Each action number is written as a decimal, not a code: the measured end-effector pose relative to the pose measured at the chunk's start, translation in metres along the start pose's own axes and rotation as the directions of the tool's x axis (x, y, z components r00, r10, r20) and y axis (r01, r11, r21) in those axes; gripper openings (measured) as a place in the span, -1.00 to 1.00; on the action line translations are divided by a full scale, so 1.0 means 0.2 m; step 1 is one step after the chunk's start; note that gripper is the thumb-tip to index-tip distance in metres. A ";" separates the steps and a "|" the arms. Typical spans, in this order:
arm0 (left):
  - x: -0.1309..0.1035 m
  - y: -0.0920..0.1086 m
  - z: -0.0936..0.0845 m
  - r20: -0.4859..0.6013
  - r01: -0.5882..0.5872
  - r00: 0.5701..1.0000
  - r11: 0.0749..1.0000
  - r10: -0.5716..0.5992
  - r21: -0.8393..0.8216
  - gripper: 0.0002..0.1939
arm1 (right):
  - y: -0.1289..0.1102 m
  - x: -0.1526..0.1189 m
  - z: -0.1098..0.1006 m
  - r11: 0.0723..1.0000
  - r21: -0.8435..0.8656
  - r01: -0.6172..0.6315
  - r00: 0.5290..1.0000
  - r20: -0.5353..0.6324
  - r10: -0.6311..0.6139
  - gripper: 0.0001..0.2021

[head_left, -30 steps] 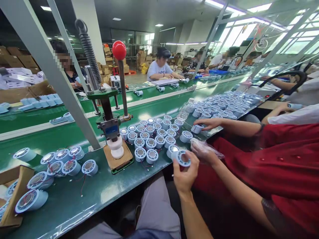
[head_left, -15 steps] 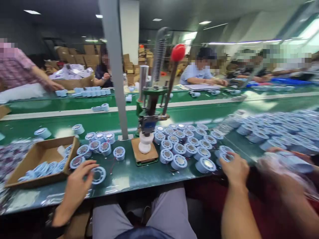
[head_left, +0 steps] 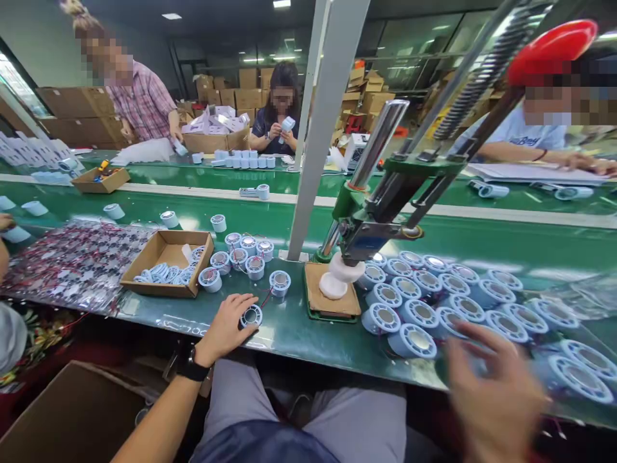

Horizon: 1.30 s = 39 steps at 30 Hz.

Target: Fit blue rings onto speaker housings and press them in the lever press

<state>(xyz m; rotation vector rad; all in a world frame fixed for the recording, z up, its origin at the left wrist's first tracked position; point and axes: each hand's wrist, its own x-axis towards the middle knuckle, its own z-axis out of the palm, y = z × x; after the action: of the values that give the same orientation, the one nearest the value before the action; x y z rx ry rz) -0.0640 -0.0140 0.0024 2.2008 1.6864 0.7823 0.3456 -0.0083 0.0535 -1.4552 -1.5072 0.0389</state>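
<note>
My left hand (head_left: 229, 326) rests at the bench's near edge, thumb and fingers curled around a light-blue ring-shaped part (head_left: 251, 316) with a dark middle. Just beyond it stands a light-blue round housing (head_left: 279, 283) with a silver disc on top and a red wire. My right hand (head_left: 496, 386), blurred by motion, hovers at the right with fingers apart and nothing visible between them. Close by it are rows of similar housings (head_left: 412, 341). Between the hands stands a hand press (head_left: 371, 225) with a white pad above a white round seat (head_left: 333, 285).
Left of the press are a cardboard box (head_left: 166, 289) of light-blue rings and wired parts (head_left: 72, 263) on plastic. A grey post (head_left: 318, 128) rises behind the bench. Across the green conveyor (head_left: 270, 218), co-workers sit or stand. The press's red knob (head_left: 554, 51) juts rightward.
My view has turned left and come closer to the press. My right hand has come away from the housing it was touching. My left hand stays at the ring-shaped part.
</note>
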 end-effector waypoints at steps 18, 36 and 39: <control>-0.14 -0.04 0.01 -0.152 0.119 0.983 0.989 -0.105 0.084 -0.51 | -0.40 -0.31 0.91 0.877 0.457 0.148 0.836 0.416 -0.358 -0.87; 0.00 0.11 0.13 -0.086 0.093 0.993 0.988 -0.083 0.123 -0.37 | -0.32 -0.42 0.82 0.919 0.393 0.030 0.913 0.363 -0.185 -0.52; 0.01 0.11 0.12 -0.077 0.102 0.992 0.992 -0.096 0.073 -0.42 | -0.32 -0.42 0.82 0.917 0.399 0.011 0.912 0.372 -0.172 -0.54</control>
<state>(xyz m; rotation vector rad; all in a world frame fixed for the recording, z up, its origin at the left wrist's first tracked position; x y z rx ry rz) -0.0322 -0.0151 -0.0047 2.1429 1.8757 0.7945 0.1757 0.0050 -0.0392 -1.0874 -1.7736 0.5822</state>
